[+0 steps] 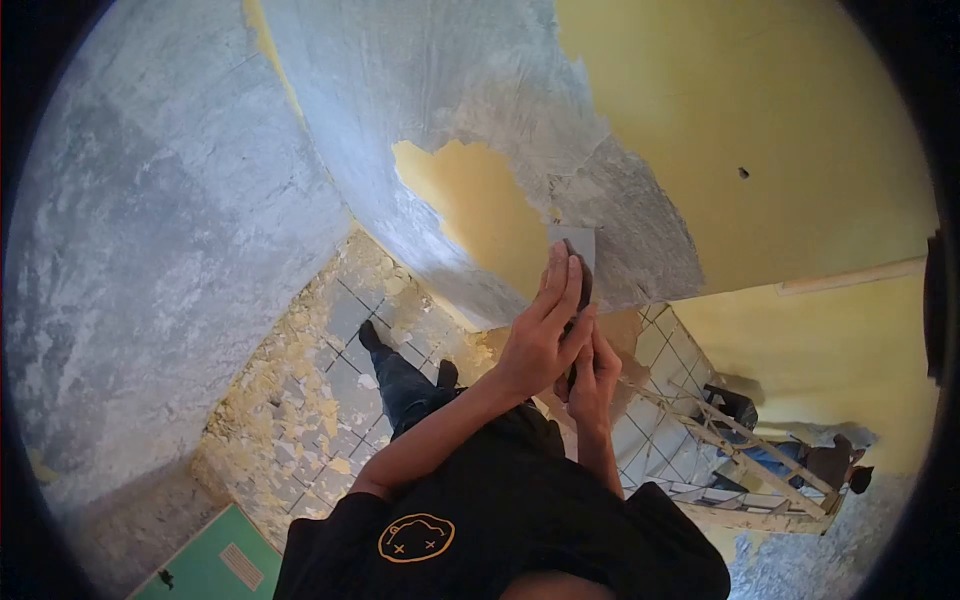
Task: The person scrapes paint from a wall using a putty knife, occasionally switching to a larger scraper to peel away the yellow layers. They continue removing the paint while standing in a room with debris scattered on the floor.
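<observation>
Both my hands hold a scraper against a wall. Its pale metal blade lies flat on the wall at the edge of a yellow paint patch. My left hand lies over the dark handle with its fingers stretched up toward the blade. Just below it, my right hand wraps the lower end of the handle. Around the blade the wall shows bare grey plaster where the paint is gone.
Yellow painted wall fills the upper right. The tiled floor below is littered with paint flakes, and my feet stand there. Another person sits or leans by a wooden ladder at the right. A green panel lies bottom left.
</observation>
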Available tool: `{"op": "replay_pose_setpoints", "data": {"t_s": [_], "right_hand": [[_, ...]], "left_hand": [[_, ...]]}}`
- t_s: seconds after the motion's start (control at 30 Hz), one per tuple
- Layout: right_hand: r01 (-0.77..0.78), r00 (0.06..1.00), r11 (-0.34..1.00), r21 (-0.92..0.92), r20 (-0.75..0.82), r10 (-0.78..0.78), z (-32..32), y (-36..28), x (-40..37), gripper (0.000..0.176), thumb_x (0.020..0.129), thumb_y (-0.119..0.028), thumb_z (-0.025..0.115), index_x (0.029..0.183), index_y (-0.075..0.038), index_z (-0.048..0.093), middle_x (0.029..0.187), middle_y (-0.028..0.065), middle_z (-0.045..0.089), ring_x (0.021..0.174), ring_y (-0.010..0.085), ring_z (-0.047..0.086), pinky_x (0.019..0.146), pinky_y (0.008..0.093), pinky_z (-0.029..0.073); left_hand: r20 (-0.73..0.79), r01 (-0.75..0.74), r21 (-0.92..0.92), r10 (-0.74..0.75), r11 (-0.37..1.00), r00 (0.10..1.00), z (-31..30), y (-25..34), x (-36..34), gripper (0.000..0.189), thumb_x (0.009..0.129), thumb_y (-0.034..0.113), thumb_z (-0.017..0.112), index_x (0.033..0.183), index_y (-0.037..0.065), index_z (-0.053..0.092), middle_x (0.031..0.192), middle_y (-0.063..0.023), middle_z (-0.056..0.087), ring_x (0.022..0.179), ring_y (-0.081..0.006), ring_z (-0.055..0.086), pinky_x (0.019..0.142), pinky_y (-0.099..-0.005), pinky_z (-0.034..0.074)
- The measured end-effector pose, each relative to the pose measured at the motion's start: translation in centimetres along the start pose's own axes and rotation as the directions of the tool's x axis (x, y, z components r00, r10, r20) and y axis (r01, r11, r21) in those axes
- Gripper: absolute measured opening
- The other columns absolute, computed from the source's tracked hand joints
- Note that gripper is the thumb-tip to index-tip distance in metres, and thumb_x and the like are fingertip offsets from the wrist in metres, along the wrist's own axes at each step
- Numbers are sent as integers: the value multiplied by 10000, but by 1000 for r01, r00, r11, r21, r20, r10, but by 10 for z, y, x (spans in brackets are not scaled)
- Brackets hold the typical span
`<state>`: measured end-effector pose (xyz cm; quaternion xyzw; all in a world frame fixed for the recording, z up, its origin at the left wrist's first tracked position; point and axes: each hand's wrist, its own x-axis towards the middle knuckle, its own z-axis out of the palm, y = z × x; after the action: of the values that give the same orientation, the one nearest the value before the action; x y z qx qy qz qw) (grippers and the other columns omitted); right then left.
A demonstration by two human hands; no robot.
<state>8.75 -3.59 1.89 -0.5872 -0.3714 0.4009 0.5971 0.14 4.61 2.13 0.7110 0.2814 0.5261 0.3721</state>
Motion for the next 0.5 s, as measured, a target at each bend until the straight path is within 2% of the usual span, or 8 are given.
{"op": "replay_pose_setpoints", "data": {"t_s": [0.17,0.27,0.37,0.5], "right_hand": [[-14,999,999,32,47,13,-10,-1,-1,386,1019,-182,453,1344,23,484,727,-10,562,489,21,410,408,195,318],[28,999,998,-56,45,-25,-10,3,5,391,1021,-193,450,1345,24,484,700,-16,551,468,22,402,399,197,311],[17,997,1000,26,79,-19,-11,8,7,398,1024,-226,441,1327,26,493,672,-26,544,430,18,400,369,195,297],[11,1000,999,-33,-19,-12,1,-1,9,396,1024,-226,439,1340,7,489,669,-14,544,409,21,393,353,196,287]], "left_hand": [[-33,-32,19,32,999,999,5,4,-4,572,912,93,575,1395,-94,332,1472,-317,267,1357,-455,302,1070,-457,355],[-64,-19,23,20,1000,998,5,4,-4,568,913,98,577,1389,-98,337,1467,-318,277,1350,-456,314,1068,-459,359],[-93,-16,39,19,999,995,3,1,1,537,909,94,588,1366,-104,387,1442,-331,319,1342,-426,346,1044,-421,390],[-77,-38,62,42,997,996,3,-2,8,536,908,98,591,1366,-96,391,1446,-323,318,1340,-425,344,1035,-420,399]]}}
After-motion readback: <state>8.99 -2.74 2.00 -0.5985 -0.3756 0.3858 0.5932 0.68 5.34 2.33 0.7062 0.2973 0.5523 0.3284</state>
